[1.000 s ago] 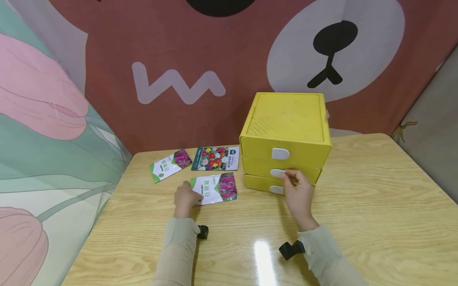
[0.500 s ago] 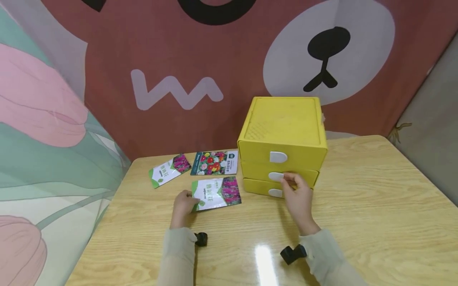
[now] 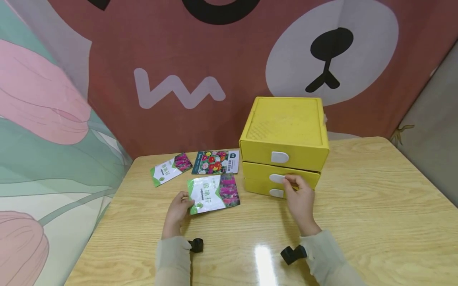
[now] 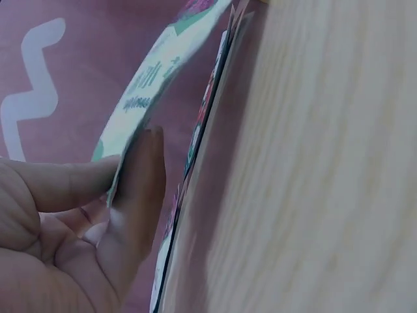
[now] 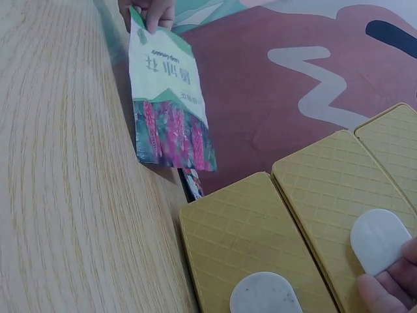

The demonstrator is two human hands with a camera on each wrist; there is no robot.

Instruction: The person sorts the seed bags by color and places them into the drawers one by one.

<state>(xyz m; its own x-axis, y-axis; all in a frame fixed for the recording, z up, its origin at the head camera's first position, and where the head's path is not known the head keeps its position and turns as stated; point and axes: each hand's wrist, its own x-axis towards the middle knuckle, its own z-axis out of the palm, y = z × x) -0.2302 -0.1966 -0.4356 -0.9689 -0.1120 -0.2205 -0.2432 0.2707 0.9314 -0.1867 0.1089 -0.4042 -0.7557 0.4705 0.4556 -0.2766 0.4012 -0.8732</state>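
My left hand (image 3: pixel 177 210) pinches the green-and-white left end of a flower seed packet (image 3: pixel 213 193). In the left wrist view the packet (image 4: pixel 146 98) is raised off the table, held between thumb and fingers. Its magenta-flower end points at the yellow drawer box (image 3: pixel 286 121). My right hand (image 3: pixel 299 202) pinches the white oval handle (image 3: pixel 277 178) of the middle drawer (image 3: pixel 259 171). A dark gap runs between that drawer and the top one. In the right wrist view, fingertips (image 5: pixel 384 293) grip this handle's edge, while the bottom drawer's handle (image 5: pixel 264 295) is untouched.
Behind the held packet lie another packet of the same kind (image 3: pixel 171 169) and a dark-bordered packet with mixed flowers (image 3: pixel 215 162). The wooden table (image 3: pixel 372 206) meets a printed cloth backdrop (image 3: pixel 171 127). Both wrists carry black camera mounts.
My left hand has taken hold of the packet's left end and lifted it off the table. The middle drawer has come slightly outward, with a gap showing under the top drawer.
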